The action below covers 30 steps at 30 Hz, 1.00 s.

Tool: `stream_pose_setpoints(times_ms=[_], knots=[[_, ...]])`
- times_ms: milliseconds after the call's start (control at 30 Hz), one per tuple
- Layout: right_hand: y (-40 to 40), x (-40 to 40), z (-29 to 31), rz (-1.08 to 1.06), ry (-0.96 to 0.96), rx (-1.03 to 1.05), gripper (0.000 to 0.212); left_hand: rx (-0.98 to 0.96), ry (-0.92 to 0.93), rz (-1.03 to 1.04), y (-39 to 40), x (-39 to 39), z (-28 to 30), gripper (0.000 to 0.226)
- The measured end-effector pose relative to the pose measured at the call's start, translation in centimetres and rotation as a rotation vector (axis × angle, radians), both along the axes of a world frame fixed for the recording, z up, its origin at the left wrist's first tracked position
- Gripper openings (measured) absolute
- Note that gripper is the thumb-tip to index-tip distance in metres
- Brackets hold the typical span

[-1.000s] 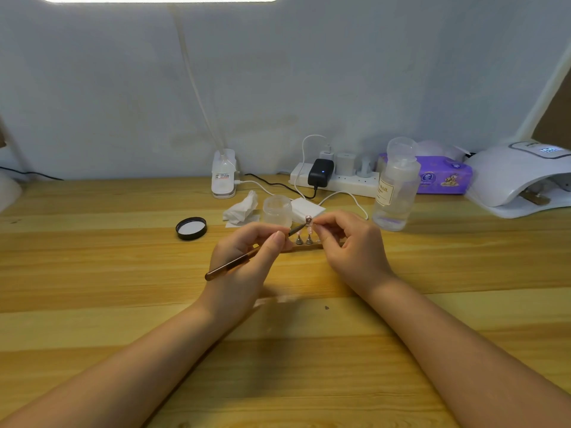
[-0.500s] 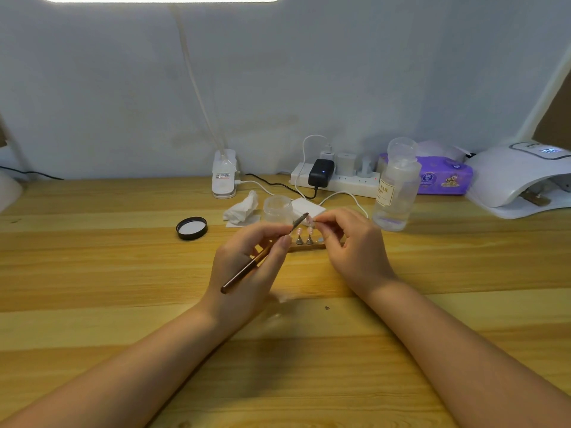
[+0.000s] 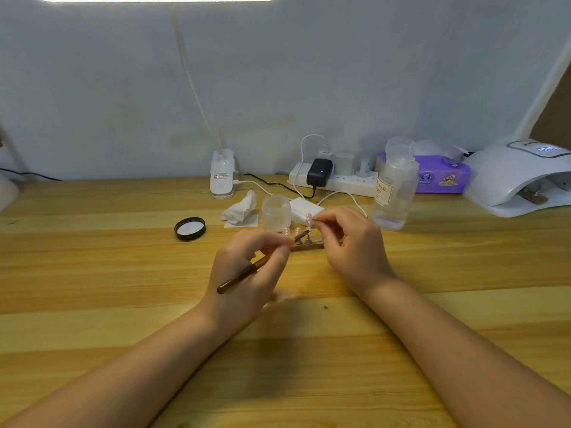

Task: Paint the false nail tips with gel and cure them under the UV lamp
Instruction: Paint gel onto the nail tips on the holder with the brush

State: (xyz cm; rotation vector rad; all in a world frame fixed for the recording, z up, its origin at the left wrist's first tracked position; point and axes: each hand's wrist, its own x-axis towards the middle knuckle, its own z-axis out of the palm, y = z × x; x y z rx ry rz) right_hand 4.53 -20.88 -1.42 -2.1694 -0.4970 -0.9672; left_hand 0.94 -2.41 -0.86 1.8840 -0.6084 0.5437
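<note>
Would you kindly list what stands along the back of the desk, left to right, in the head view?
Clip-on lamp base → power strip → clear liquid bottle → purple wipes pack → UV nail lamp.

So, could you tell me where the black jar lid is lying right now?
The black lid lies flat on the table's left-centre, left of the crumpled tissue and open jar.

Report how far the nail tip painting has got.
Done: the black lid is off and lies left of the open jar; several pink nail tips stand on the wooden holder. In hand: the right hand pinches one raised tip by its stand, while the left hand grips the brush. Left: curing; these tips are far from the UV lamp at right.
</note>
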Motion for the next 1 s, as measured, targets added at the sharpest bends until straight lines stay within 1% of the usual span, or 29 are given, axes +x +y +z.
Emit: stream_pose_setpoints(times_ms=[67,167,267,533,600,767,900,1000], knots=[[0.00,0.00,-0.04,-0.002,0.006,0.009,0.008,-0.058,0.030,-0.010,-0.06,-0.10,0.10,0.019],[0.08,-0.04,-0.09,0.010,0.022,0.027,0.009,-0.212,0.132,-0.057,-0.19,0.01,0.23,0.008],[0.20,-0.14,-0.11,0.031,0.044,0.054,0.009,-0.308,0.207,-0.075,-0.23,0.21,0.31,0.011],[0.16,-0.18,0.02,0.046,0.053,0.055,0.009,-0.394,0.308,-0.110,-0.16,0.34,0.47,0.015],[0.14,-0.25,0.03,0.047,0.050,0.050,0.010,-0.407,0.316,-0.131,-0.11,0.28,0.48,0.020],[0.19,-0.25,-0.06,0.043,0.064,0.054,0.011,-0.409,0.303,-0.167,-0.06,0.24,0.45,0.021],[0.18,-0.13,-0.16,0.012,0.108,0.148,0.009,-0.449,0.278,-0.139,-0.03,0.40,0.51,0.021],[-0.08,0.00,-0.11,-0.026,0.176,0.267,0.008,-0.473,0.284,-0.095,0.04,0.67,0.33,0.011]])
